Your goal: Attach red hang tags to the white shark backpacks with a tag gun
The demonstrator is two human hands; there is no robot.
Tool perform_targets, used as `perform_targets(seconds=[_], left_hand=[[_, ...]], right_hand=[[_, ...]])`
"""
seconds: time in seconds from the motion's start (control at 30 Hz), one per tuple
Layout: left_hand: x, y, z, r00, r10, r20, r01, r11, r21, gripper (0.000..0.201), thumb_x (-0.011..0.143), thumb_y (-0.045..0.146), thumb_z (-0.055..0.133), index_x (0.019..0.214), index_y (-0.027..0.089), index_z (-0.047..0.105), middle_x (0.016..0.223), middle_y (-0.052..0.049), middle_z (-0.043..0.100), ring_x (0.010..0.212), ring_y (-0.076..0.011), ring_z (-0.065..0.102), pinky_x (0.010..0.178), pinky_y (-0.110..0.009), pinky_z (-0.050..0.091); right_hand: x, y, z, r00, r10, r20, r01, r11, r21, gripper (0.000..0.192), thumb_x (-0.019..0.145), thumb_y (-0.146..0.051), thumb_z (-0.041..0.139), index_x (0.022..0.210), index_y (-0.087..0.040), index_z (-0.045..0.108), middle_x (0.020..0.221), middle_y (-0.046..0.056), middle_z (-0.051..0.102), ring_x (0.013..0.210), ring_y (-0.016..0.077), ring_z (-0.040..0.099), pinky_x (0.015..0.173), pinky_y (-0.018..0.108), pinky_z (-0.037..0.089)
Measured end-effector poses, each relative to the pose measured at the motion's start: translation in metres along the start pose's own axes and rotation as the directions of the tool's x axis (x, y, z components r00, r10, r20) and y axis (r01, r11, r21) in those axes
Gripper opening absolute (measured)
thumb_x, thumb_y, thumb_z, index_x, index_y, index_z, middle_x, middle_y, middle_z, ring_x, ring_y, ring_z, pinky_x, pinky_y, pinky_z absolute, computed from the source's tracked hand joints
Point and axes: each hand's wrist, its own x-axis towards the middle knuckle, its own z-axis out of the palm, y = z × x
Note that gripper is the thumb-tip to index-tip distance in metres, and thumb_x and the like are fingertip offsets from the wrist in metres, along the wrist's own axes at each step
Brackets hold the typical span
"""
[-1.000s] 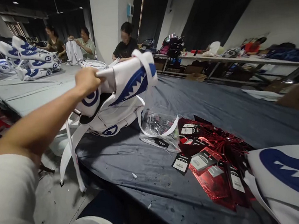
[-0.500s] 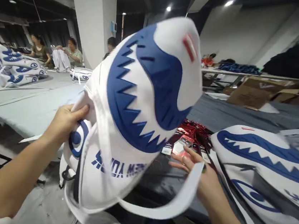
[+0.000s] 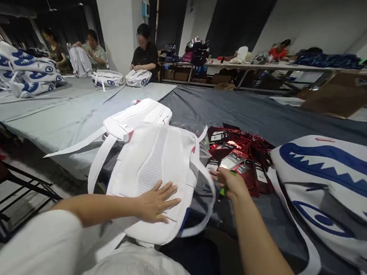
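A white backpack (image 3: 180, 155) lies with its padded, perforated back panel up and its straps loose at the sides. My left hand (image 3: 157, 202) rests flat on that panel, fingers spread. Just right of the backpack, my right hand (image 3: 231, 183) has its fingers curled at the near edge of a pile of red and black hang tags (image 3: 238, 153). Bits of something bright green show at this hand, too little to name. Behind the first backpack lies another white backpack (image 3: 138, 116).
On the right lies a white backpack with a blue shark mouth (image 3: 333, 173). More such bags are heaped on the far left table (image 3: 30, 73). Several people sit across the tables, one in black (image 3: 145, 53). Cardboard boxes (image 3: 337, 93) stand at right, a folding chair (image 3: 7, 188) at left.
The backpack has come down from in front of me and turned over, back panel up. My left hand let go of its edge and lies flat on it. My right hand's fingers have curled.
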Motion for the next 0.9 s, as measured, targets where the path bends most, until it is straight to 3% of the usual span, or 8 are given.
perform_targets(seconds=[0.1,0.23,0.3,0.4,0.5,0.6,0.7,0.9], left_hand=[[0.044,-0.003,0.069,0.993,0.034,-0.115,-0.029,0.998,0.049,0.078,0.092,0.065,0.049,0.154,0.019,0.036,0.163,-0.02,0.015,0.154,-0.0371,0.008,0.122,-0.061,0.013],[0.06,0.012,0.095,0.966,0.066,-0.248,-0.063,0.998,0.022,0.077,0.093,0.063,0.049,0.151,0.015,0.04,0.159,-0.019,0.031,0.151,-0.0355,0.023,0.122,-0.059,0.022],[0.05,0.013,0.083,0.932,-0.025,-0.36,-0.013,0.995,-0.102,0.053,0.098,0.046,0.044,0.141,0.015,0.052,0.146,-0.017,0.051,0.141,-0.0283,0.044,0.118,-0.049,0.036],[0.042,-0.008,0.04,0.856,-0.173,-0.486,0.061,0.97,-0.237,0.04,0.1,0.023,0.03,0.127,0.013,0.059,0.126,-0.017,0.064,0.121,-0.0217,0.059,0.105,-0.039,0.048],[0.082,-0.048,-0.013,0.909,0.007,-0.417,-0.023,0.999,-0.032,0.034,0.099,0.021,0.038,0.123,0.011,0.06,0.127,-0.017,0.062,0.12,-0.0246,0.056,0.103,-0.041,0.046],[0.157,-0.08,-0.046,0.953,0.236,-0.192,-0.21,0.967,0.143,0.031,0.099,0.024,0.045,0.12,0.009,0.063,0.131,-0.021,0.06,0.124,-0.0299,0.053,0.107,-0.047,0.039],[0.213,-0.088,-0.057,0.946,0.324,-0.035,-0.313,0.933,0.18,0.03,0.093,0.037,0.06,0.099,0.01,0.07,0.102,-0.018,0.071,0.098,-0.0281,0.064,0.094,-0.043,0.044],[0.23,-0.079,-0.061,0.9,0.392,0.189,-0.427,0.882,0.201,0.024,0.091,0.04,0.064,0.081,0.021,0.074,0.082,-0.006,0.074,0.077,-0.0199,0.062,0.076,-0.035,0.04]], right_hand=[[-0.014,-0.001,-0.029,0.997,0.016,-0.076,-0.021,0.998,-0.066,0.053,0.076,-0.06,0.066,0.102,-0.015,0.064,0.069,0.007,0.069,0.053,0.0181,0.065,0.043,0.023,0.046],[-0.046,0.006,-0.021,0.986,-0.15,-0.077,0.13,0.968,-0.216,0.069,0.09,-0.07,0.049,0.115,-0.009,0.07,0.048,0.001,0.058,0.039,0.0153,0.053,0.042,0.026,0.046],[-0.063,0.025,-0.002,0.924,-0.366,-0.115,0.332,0.913,-0.238,0.061,0.095,-0.061,0.051,0.13,-0.012,0.064,0.065,0.005,0.068,0.048,0.0155,0.06,0.048,0.027,0.051],[-0.081,0.073,0.029,0.709,-0.704,0.036,0.656,0.639,-0.402,0.047,0.097,-0.035,0.058,0.142,-0.02,0.054,0.121,0.015,0.069,0.102,0.0241,0.07,0.085,0.038,0.058],[-0.088,0.121,0.046,0.519,-0.828,0.213,0.727,0.297,-0.619,0.054,0.097,-0.009,0.049,0.148,-0.026,0.046,0.135,0.017,0.061,0.127,0.029,0.058,0.095,0.045,0.053],[-0.091,0.146,0.048,0.48,-0.845,0.234,0.676,0.187,-0.713,0.068,0.094,0.001,0.043,0.155,-0.026,0.034,0.14,0.02,0.056,0.134,0.0312,0.051,0.096,0.047,0.051],[-0.092,0.156,0.044,0.493,-0.835,0.245,0.681,0.195,-0.706,0.072,0.092,0.002,0.043,0.157,-0.026,0.03,0.144,0.02,0.053,0.134,0.0319,0.051,0.095,0.047,0.052],[-0.081,0.188,0.034,0.47,-0.848,0.246,0.713,0.201,-0.671,0.072,0.09,-0.004,0.054,0.154,-0.033,0.038,0.149,0.015,0.048,0.127,0.037,0.057,0.087,0.05,0.054]])
